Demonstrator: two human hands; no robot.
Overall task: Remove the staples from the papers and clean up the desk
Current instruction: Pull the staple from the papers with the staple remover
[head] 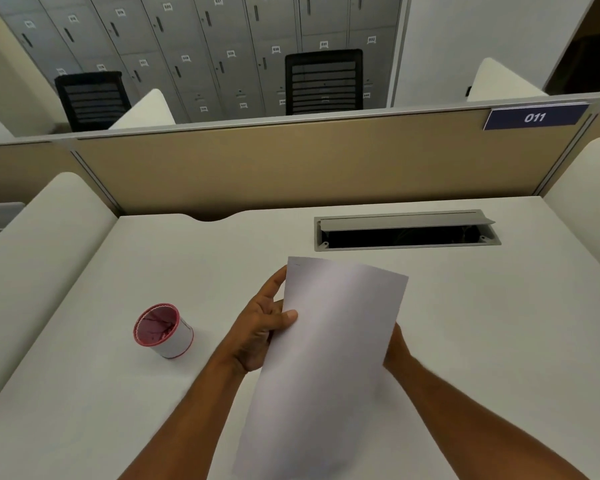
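Across the white worktop (465, 341), which spans most of the view and ends at a tan partition panel (291, 161) carrying a blue plate marked 011 (535, 117), a grey cable hatch (406, 230) sits open at the far right side. Beyond the panel stand rows of grey numbered lockers (187, 46) and two black mesh chairs (324, 81). Held above the middle of the worktop is the papers (329, 358), a blank white stack tilted so that its far edge leans to the right, with a faint mark near its top left corner that may be a staple, though it is too small to tell. The left hand (260, 327) grips the stack's left edge, thumb pressed on the front face and the other fingers (278, 282) curled behind it. The right hand (397, 348) is at the right edge, mostly hidden behind the sheet, so how its fingers lie cannot be told. To the left of the hands, well apart from them, a small red-rimmed white cup (163, 330) stands on the worktop.
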